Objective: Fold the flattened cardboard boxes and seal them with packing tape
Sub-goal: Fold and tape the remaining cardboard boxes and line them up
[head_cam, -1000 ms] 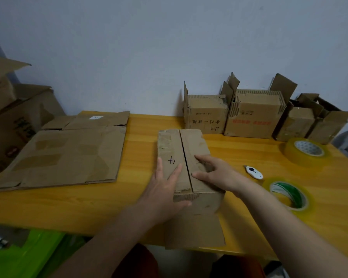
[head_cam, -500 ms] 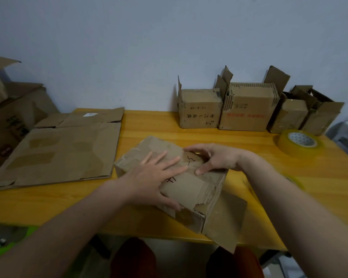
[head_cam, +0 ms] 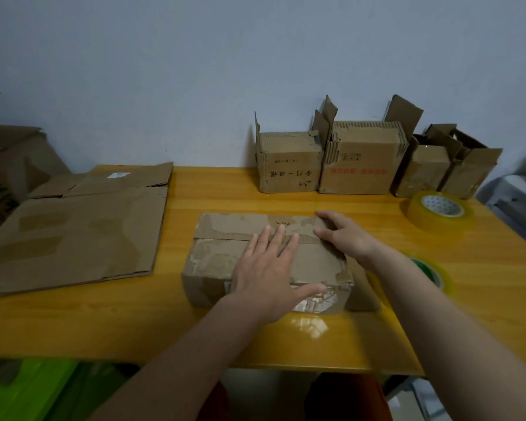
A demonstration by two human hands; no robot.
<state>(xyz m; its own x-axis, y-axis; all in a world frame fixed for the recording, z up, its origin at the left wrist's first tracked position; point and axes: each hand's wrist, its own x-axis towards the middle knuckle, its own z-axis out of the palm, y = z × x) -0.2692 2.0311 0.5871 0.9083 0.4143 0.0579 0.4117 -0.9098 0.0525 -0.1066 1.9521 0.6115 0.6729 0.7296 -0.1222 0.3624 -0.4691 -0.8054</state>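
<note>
Near the front edge of the yellow surface (head_cam: 110,329) sits a folded cardboard box (head_cam: 225,256) with its two top flaps shut. Left hand (head_cam: 268,275) lies flat on top of it, fingers straight and spread, gripping nothing. Right hand (head_cam: 343,235) presses the far right part of the top with bent fingers, the thumb on the far flap. Just right of the box lies a tape roll with a green core (head_cam: 428,273), partly hidden by the arm. Left of the box lies a big flattened cardboard box (head_cam: 73,235). Farther right sits a clear tape roll (head_cam: 439,209). Farthest, by the wall, stands a row of small open boxes (head_cam: 359,159).
</note>
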